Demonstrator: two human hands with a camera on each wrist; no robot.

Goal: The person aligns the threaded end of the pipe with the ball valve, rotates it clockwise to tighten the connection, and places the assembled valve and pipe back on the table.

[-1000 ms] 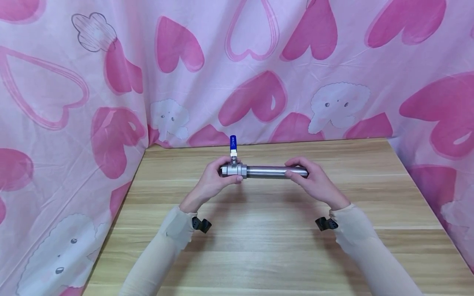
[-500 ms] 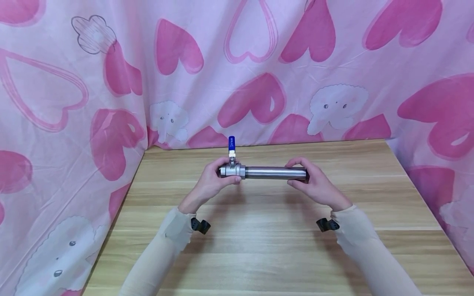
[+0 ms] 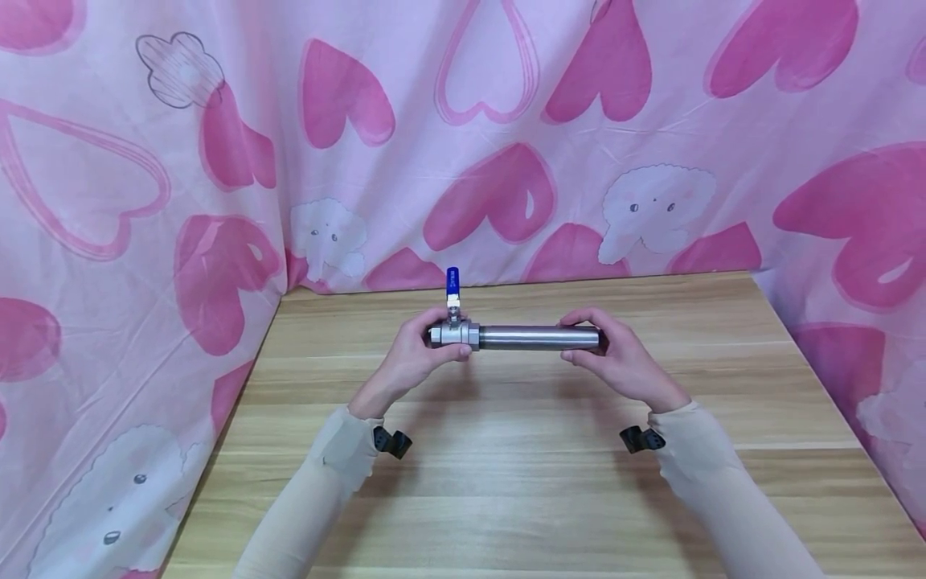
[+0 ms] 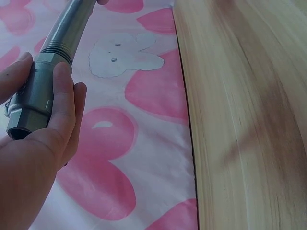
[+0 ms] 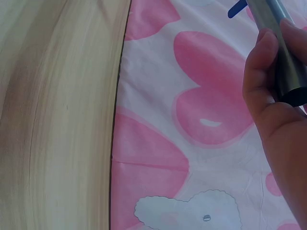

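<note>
A metal ball valve [image 3: 454, 332] with a blue lever handle [image 3: 452, 283] is joined to the left end of a steel pipe [image 3: 521, 338]. The left hand [image 3: 411, 354] grips the valve body, thumb along the near side; the handle points away, toward the back. Around the pipe's right end the right hand [image 3: 622, 358] has its thumb and fingers. In the left wrist view, threads show where the pipe [image 4: 72, 28] enters the valve [image 4: 36, 91]. The right wrist view shows the pipe's dark open end [image 5: 293, 96] near the palm. Valve and pipe are held level above the table.
A wood-grain table [image 3: 506, 498] lies below. Pink heart-print cloth [image 3: 499, 193] hangs behind it and along both sides. Each wrist carries a small black camera, the left camera [image 3: 393, 442] and the right camera [image 3: 641, 439].
The right thumb and fingers have shifted on the pipe's right end, with the thumb now lower on its near side. The valve and left hand stay almost where they were.
</note>
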